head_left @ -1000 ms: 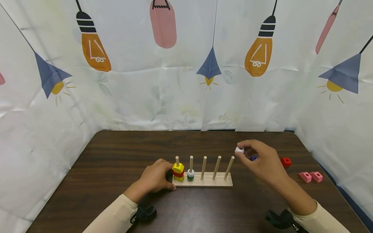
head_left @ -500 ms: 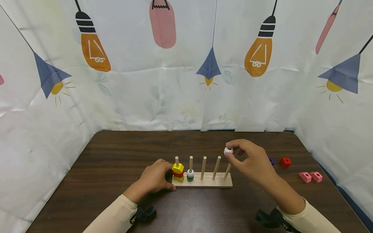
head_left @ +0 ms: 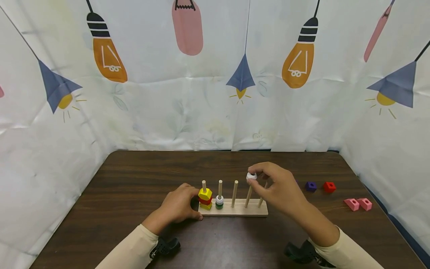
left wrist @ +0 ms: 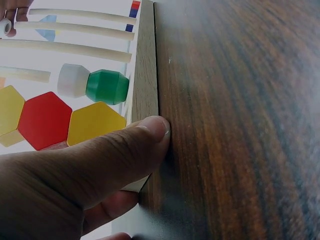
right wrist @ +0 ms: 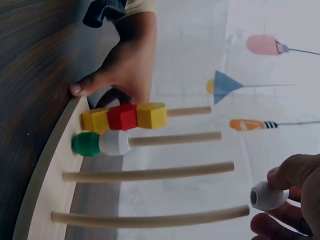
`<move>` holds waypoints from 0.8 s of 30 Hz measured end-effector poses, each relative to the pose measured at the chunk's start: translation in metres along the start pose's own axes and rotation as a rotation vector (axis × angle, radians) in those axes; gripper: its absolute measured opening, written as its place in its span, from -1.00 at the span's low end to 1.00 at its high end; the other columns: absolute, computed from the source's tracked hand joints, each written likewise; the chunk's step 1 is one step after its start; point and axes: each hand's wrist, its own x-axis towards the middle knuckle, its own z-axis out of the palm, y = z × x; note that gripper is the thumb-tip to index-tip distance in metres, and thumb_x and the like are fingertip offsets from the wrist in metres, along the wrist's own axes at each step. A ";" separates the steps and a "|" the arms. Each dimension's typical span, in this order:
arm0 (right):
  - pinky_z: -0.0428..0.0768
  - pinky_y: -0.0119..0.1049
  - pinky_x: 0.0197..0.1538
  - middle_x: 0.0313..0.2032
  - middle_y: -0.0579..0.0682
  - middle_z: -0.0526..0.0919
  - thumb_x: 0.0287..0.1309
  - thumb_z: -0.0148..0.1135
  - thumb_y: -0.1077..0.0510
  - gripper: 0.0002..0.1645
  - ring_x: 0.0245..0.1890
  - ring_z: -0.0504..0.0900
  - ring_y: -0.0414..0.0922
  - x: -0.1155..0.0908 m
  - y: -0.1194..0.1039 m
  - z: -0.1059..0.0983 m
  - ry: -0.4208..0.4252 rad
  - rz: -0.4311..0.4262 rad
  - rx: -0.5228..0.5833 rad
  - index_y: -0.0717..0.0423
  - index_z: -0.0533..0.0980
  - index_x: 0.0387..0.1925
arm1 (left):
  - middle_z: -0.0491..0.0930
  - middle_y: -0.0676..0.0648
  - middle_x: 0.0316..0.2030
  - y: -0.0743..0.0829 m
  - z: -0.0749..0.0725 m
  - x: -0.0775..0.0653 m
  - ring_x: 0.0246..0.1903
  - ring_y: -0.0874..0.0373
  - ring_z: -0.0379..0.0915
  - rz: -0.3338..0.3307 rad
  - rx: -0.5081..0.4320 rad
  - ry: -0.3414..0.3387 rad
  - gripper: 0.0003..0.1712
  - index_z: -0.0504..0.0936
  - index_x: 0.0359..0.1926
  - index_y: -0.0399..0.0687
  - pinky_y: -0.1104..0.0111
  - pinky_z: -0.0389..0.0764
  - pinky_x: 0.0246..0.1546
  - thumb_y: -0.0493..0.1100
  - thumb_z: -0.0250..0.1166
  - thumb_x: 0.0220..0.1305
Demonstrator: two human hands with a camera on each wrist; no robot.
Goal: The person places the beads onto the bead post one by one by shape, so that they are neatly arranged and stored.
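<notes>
Five wooden pegs (head_left: 234,194), counted along one pale base (head_left: 231,212) on a dark brown worktop (head_left: 215,243). Had a white bead (right wrist: 270,196) pinched up in the air by the right hand (head_left: 279,186), between thumb and fingers, with that grip parted only as far as the bead itself. Put it right by the tip of the fourth peg (head_left: 248,197) from the left, a hair to the side in the right wrist view, hole end toward the pegs. Couldn't tell about any actual contact with the tip.

Found the left hand (head_left: 179,203) clamped on the left end of the base, grip closed around it, thumb on the front edge. Couldn't make out every finger behind.

Just beside that hand, on the first peg, saw a bottom yellow block (right wrist: 94,120), then a red block (right wrist: 121,117), then a top yellow block (right wrist: 151,115). Next peg over, saw a green bead (right wrist: 86,144) under a second white bead (right wrist: 115,143).

Off to the right, spotted a purple block (head_left: 310,186) near a red cube (head_left: 329,187), plus two pink blocks (head_left: 351,204) side by side. Also noticed a white curtain (head_left: 151,112) at the back, printed with bulbs and lamps.
</notes>
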 end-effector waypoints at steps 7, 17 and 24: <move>0.68 -0.20 -0.24 -0.16 -0.13 0.71 0.10 0.55 0.24 -0.65 -0.29 0.67 -0.18 0.004 -0.007 0.006 -0.043 0.024 -0.030 0.09 0.65 -0.06 | 0.65 0.04 -0.03 0.000 0.000 0.000 0.08 0.01 0.49 -0.007 0.004 0.004 -0.28 0.73 0.01 0.10 -0.12 0.59 -0.09 0.13 0.75 -0.26; 0.67 -0.25 -0.22 -0.17 -0.11 0.68 0.10 0.54 0.30 -0.62 -0.30 0.67 -0.19 0.009 -0.014 0.015 -0.069 0.007 0.025 0.14 0.64 -0.03 | 0.66 0.04 -0.03 0.000 -0.001 0.000 0.09 0.00 0.48 -0.009 0.003 0.002 -0.27 0.73 0.02 0.10 -0.15 0.58 -0.09 0.13 0.75 -0.26; 0.65 -0.28 -0.27 -0.17 -0.13 0.69 0.11 0.54 0.25 -0.64 -0.28 0.66 -0.25 0.013 -0.020 0.021 -0.083 0.026 0.024 0.08 0.65 -0.04 | 0.66 0.05 -0.03 0.001 0.000 0.000 0.10 0.01 0.48 -0.007 0.002 0.003 -0.28 0.73 0.02 0.12 -0.14 0.58 -0.09 0.12 0.75 -0.26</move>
